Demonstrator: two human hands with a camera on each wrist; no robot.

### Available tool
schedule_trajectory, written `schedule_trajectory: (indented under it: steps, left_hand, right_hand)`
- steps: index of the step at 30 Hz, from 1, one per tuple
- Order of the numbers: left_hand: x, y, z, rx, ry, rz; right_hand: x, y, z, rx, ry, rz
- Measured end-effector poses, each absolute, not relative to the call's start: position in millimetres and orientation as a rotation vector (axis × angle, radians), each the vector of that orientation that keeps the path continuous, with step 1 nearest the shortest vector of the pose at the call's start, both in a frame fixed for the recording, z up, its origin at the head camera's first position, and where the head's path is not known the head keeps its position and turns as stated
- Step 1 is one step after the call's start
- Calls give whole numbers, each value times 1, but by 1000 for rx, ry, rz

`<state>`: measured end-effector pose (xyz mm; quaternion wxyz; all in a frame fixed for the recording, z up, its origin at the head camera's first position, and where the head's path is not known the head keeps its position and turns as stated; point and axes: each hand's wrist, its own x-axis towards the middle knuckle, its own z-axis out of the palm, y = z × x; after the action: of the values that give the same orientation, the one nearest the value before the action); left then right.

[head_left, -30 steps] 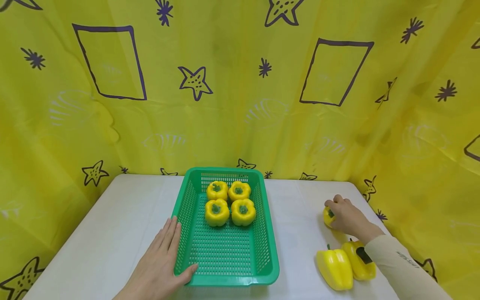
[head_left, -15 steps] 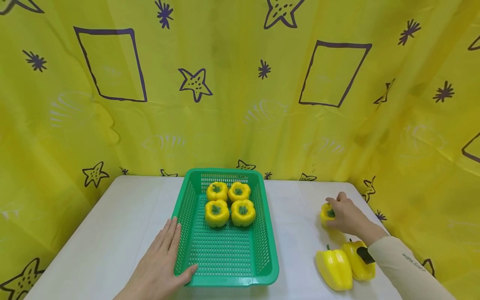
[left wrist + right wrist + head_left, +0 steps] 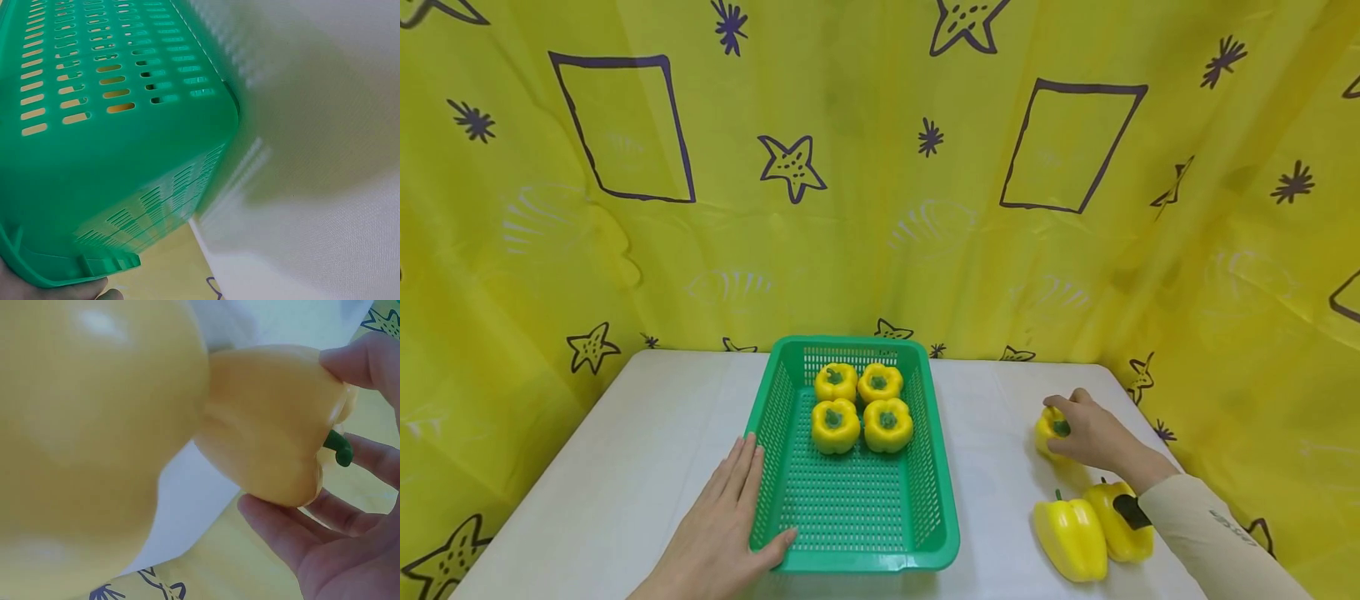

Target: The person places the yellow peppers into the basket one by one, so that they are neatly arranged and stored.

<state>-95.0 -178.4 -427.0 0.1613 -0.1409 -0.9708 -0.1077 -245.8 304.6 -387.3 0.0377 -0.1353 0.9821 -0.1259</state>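
My right hand (image 3: 1093, 435) grips a yellow bell pepper (image 3: 1047, 435) at the right side of the table. In the right wrist view, thumb and fingers clasp that bell pepper (image 3: 269, 425) around its stem end, the green stem pointing toward the palm. My left hand (image 3: 715, 521) rests along the left rim of a green plastic basket (image 3: 850, 563), fingers straight, thumb at the near corner. Several yellow bell peppers (image 3: 887, 427) stand upright, stems up, in the basket's far half. The left wrist view shows the basket's slotted outer wall (image 3: 94, 156) and a few fingertips (image 3: 75, 290).
Two more yellow peppers, one bell pepper (image 3: 1071, 540) and another (image 3: 1120, 521) partly behind the right sleeve, lie at the table's near right. One looms large as a yellow pepper (image 3: 94, 444) in the right wrist view. A patterned yellow curtain (image 3: 865, 250) surrounds the white table (image 3: 625, 467).
My right hand has shifted slightly left with the bell pepper, and more of that pepper shows now. My left hand and the basket hold their place.
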Motion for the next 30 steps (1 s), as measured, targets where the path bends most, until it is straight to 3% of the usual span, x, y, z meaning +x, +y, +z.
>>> schedule_trajectory:
  steps: [12,30]
  left_hand:
    - [-95,-178,-427,-402,-2778,-311]
    - [-96,-178,-426,-382,-2804,-344]
  right_hand:
    - [-244,305,-386,-396,2985,-363]
    - [-240,303,-386,-586,3014,-349]
